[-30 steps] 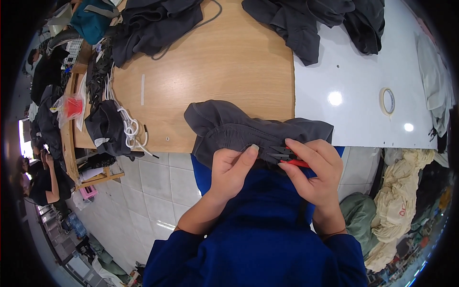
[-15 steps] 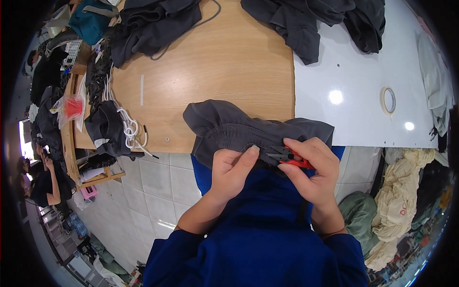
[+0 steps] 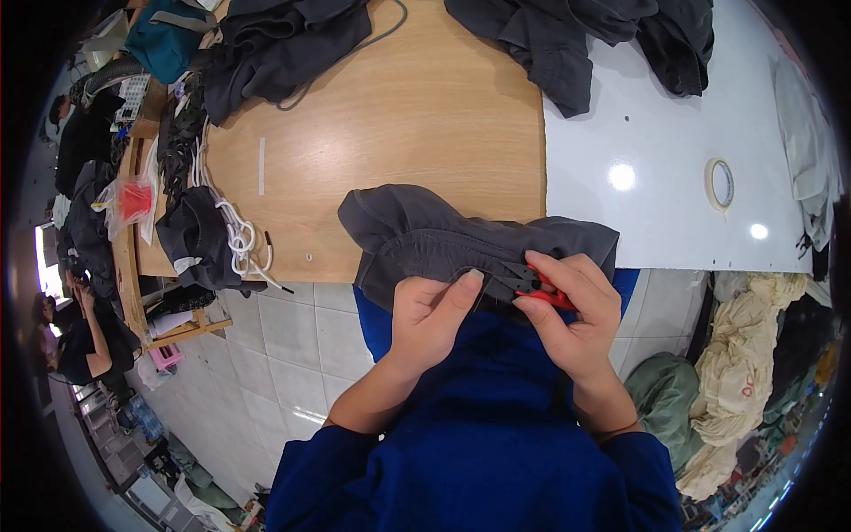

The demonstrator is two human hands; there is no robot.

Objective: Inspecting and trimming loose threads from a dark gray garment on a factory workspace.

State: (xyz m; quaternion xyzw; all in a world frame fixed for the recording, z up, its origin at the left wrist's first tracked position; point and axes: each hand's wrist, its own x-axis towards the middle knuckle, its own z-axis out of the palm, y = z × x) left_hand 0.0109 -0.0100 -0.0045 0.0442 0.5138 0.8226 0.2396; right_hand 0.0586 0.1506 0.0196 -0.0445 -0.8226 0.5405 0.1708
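Observation:
A dark grey garment (image 3: 417, 232) with a stitched curved seam lies bunched over the table's front edge, in front of my body. My left hand (image 3: 433, 317) is closed on its near edge, thumb on top and fingertips hidden in the cloth. In my right hand (image 3: 581, 306) are small red-handled snips (image 3: 523, 278), gripped between thumb and fingers. Their dark blades point left toward my left thumb, over the cloth, and look nearly together. Whether a thread lies between them is too small to tell.
More dark garments (image 3: 532, 53) lie along the far side. On the white tabletop (image 3: 656, 177) rests a tape roll (image 3: 719, 184). White cords (image 3: 241, 232) hang at the left table edge. Cream cloth (image 3: 740, 372) is heaped at right. Another person (image 3: 89, 332) is at far left.
The snips' blades have come together from a wider spread, and my right hand has shifted slightly left. My left hand and the garment stay nearly in place.

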